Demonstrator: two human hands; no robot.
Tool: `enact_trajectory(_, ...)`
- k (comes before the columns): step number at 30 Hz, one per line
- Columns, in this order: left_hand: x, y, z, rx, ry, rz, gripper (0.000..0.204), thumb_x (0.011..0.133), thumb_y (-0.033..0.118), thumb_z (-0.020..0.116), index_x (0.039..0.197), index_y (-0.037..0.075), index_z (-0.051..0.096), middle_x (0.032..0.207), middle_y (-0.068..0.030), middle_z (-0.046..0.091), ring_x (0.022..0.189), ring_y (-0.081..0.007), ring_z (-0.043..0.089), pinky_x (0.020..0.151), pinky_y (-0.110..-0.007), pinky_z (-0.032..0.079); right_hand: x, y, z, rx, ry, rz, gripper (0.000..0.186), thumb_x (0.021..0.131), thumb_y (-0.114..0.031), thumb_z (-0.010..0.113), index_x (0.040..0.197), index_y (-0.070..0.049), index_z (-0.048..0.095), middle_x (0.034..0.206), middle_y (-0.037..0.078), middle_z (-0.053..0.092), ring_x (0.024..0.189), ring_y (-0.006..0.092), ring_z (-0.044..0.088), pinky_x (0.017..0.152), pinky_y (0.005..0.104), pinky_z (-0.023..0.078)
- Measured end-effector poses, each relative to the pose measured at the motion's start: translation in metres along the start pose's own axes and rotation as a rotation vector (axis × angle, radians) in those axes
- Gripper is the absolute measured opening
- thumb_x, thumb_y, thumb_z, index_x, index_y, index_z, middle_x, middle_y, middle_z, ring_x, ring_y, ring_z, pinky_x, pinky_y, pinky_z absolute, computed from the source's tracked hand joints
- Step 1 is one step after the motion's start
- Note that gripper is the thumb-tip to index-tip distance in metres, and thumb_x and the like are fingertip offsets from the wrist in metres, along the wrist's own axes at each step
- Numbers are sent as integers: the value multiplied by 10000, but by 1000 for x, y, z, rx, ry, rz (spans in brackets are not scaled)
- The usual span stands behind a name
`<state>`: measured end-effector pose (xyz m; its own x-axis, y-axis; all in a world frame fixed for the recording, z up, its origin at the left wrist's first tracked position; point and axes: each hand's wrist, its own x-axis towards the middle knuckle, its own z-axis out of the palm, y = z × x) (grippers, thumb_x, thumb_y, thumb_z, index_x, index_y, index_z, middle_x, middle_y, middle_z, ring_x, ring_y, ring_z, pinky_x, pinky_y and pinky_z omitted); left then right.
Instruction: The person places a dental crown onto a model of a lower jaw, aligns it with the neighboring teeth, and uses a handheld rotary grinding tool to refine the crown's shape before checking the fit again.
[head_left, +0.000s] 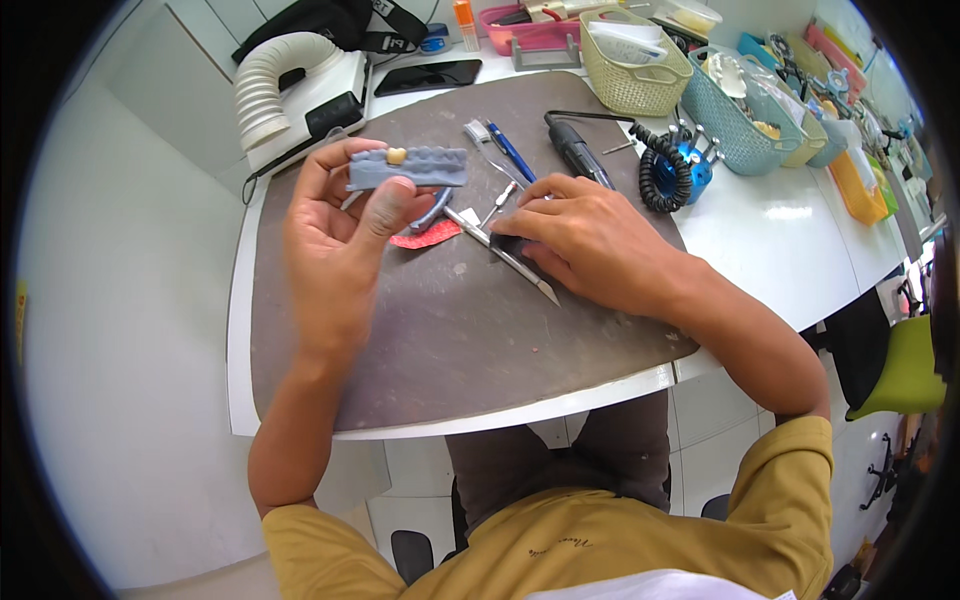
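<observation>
My left hand (345, 225) is raised over the brown mat, closed on a grey-blue dental model (425, 168) between thumb and fingers. One cream-yellow tooth crown (396, 156) sits in the model's row of teeth. Low over the mat, my right hand (585, 235) has curled fingers around or against a small black object (510, 245), mostly hidden. Under its fingertips lies a craft knife (520, 268), blade toward me. Between the hands are a second grey-blue model piece (432, 212), partly covered, and a strip of red articulating paper (427, 236).
Beyond the hands lie a toothbrush (478, 135), a blue pen (510, 150) and a black handpiece (580, 155) with a coiled cord. A blue bur holder (697, 172) stands at right. Baskets (635, 75) line the back; a white suction unit (290, 110) and phone (428, 77) sit at back left.
</observation>
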<state>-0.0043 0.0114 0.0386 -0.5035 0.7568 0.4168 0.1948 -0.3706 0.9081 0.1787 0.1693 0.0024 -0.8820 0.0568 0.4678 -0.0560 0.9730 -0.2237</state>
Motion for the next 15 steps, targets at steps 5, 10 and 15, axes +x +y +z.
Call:
enact_trajectory(5, -3, -1, 2, -15, -35, 5, 339, 965, 61, 715, 1242, -11, 533, 1155, -120, 621, 1050, -197, 699, 945, -333, 608, 3, 0, 10, -30, 117, -30, 251, 828, -66, 727, 1074, -17, 727, 957, 130, 751, 1003, 312, 696, 892, 417, 532)
enact_trajectory(10, -4, 1, 4, -17, -43, 18, 341, 962, 62, 719, 1237, -13, 531, 1141, -120, 630, 1044, -199, 702, 941, -333, 612, 5, -2, 5, 8, 187, 46, 185, 844, -58, 714, 1028, -39, 722, 914, 131, 742, 877, 316, 710, 832, 420, 547)
enact_trajectory(15, -7, 4, 6, 34, -46, -85, 341, 942, 46, 735, 1217, 3, 538, 1130, -102, 629, 998, -151, 678, 919, -301, 603, 0, -5, -12, 245, 230, 69, 190, 837, 27, 697, 1015, -41, 699, 957, 115, 731, 895, 308, 723, 784, 379, 580)
